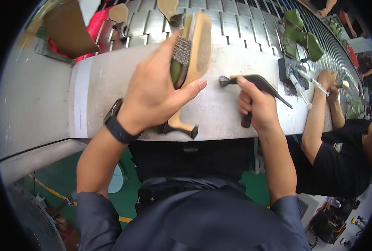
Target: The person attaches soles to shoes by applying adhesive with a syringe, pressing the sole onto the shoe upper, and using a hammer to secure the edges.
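Note:
A heeled shoe [202, 46] is held up in my left hand [150, 85]. Its tan sole is turned toward the right, and a green upper with a glittery band shows beside my fingers. The tan heel with a dark tip points down near the table's front edge. My left fingers pass behind the shoe, partly hidden, while the thumb lies across the lower sole. To the right, my right hand [257, 104] is closed around the handle of a cobbler's hammer [269, 86]. The hammer's round face points toward the shoe, apart from it, and its long dark tail slants down to the right.
Behind the pale worktable [110, 83] runs a metal-slat conveyor [232, 25] carrying tan-soled shoes [168, 8]. Green shoes [294, 35] lie at the far right, near a black box [287, 71] and syringes [299, 88]. A co-worker's arms [315, 113] reach in at the right.

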`<state>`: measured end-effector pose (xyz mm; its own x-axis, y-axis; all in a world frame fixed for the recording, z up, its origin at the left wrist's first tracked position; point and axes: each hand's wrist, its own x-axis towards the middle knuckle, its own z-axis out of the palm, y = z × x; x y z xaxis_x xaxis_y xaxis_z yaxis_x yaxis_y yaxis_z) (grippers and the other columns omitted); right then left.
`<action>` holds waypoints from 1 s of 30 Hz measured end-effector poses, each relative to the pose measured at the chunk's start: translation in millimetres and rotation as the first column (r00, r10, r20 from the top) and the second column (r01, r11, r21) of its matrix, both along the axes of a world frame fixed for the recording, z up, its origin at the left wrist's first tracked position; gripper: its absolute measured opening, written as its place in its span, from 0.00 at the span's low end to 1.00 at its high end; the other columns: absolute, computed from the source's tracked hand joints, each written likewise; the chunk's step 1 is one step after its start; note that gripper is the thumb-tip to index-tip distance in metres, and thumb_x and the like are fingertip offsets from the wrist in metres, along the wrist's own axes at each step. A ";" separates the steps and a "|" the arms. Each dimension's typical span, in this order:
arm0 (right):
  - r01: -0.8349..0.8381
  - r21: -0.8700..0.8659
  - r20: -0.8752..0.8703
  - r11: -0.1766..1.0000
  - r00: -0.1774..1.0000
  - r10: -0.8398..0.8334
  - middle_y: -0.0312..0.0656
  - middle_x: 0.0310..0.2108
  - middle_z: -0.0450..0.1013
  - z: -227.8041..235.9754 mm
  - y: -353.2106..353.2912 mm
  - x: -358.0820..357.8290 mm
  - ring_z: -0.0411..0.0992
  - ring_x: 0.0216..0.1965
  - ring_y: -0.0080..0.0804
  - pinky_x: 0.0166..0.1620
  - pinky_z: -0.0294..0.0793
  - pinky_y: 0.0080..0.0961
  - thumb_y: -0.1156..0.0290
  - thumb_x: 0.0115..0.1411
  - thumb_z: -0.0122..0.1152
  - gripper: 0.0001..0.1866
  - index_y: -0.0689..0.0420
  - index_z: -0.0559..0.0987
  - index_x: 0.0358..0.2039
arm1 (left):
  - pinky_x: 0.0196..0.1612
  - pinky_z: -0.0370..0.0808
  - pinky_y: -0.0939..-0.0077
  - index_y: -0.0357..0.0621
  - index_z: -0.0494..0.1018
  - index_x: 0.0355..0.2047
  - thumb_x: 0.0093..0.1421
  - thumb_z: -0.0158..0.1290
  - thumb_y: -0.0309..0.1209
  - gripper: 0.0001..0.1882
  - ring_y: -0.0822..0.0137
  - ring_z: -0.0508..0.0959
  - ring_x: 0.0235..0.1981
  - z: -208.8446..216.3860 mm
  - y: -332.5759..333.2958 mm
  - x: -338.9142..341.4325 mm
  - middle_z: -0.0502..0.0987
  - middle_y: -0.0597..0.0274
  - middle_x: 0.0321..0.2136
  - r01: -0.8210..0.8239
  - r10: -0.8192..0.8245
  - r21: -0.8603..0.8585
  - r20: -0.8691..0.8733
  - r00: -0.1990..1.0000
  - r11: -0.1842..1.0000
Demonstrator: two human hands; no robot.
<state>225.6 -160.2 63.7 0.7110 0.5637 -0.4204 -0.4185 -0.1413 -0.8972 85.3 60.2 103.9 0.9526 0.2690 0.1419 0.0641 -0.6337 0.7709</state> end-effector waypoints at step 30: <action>-0.500 0.033 0.733 0.866 0.601 0.319 0.49 0.38 0.83 159.7 -17.9 -68.3 0.81 0.38 0.31 0.44 0.79 0.24 0.55 0.53 0.75 0.29 0.70 0.84 0.44 | 0.49 0.75 0.52 0.27 0.65 0.60 0.49 0.59 0.18 0.35 0.45 0.80 0.45 23.9 -82.8 -62.7 0.78 0.43 0.49 -0.031 -0.073 0.133 0.706 0.704 0.991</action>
<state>157.3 -178.2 223.4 0.4079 0.8768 0.2546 0.3792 0.0909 -0.9208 22.6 -22.6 127.7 0.5618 0.1802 0.8074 -0.4823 -0.7216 0.4966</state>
